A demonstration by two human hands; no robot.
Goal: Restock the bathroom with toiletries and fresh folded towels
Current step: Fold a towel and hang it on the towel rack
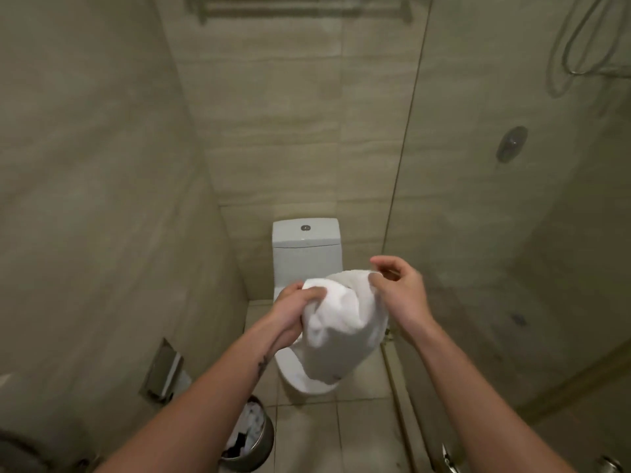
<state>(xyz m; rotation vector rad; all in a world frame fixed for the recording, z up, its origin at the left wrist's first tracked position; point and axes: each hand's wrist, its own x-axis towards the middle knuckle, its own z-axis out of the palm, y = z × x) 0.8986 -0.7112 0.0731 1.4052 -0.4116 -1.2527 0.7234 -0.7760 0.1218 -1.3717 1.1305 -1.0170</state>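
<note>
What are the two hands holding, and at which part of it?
A white towel. The left hand grips a bunched part at its upper left edge; the right hand pinches its upper right edge.

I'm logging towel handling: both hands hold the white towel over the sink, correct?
Not the sink. The head view shows the left hand and the right hand holding the white towel over the toilet.

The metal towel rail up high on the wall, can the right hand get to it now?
Probably, with a stretch: nothing hangs between the right hand and the metal towel rail. But the rail sits high above the white toilet, and that hand's grip is pinching the crumpled white towel.
</note>
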